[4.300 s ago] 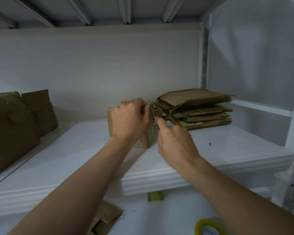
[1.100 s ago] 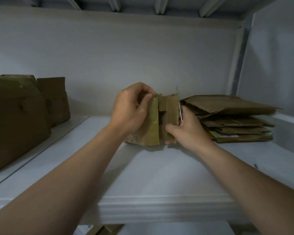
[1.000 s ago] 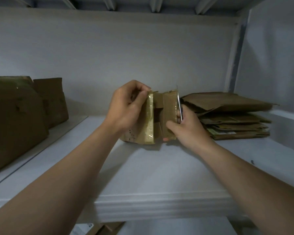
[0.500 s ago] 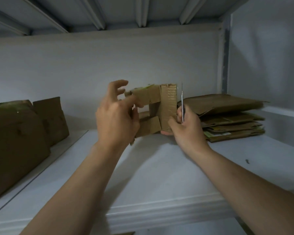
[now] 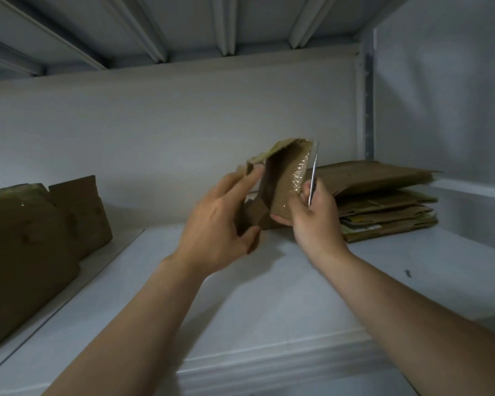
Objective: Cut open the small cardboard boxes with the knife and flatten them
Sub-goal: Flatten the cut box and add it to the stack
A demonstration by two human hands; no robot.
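Above the shelf (image 5: 269,295), right hand (image 5: 316,221) pinches the box (image 5: 283,178).

- The small brown cardboard box (image 5: 280,172) is matt, rough board, creased and frayed at its edges.
- The strip of clear plastic tape (image 5: 299,175) on its face is glossy and wrinkled.
- The thin knife (image 5: 313,181) shows a bare, bright metal blade.
- The stack of flattened brown cardboard (image 5: 383,201) looks dull and papery.
- The white shelf (image 5: 269,295) is smooth, with a faint sheen.
- The large brown cardboard boxes (image 5: 26,238) are matt and dented.
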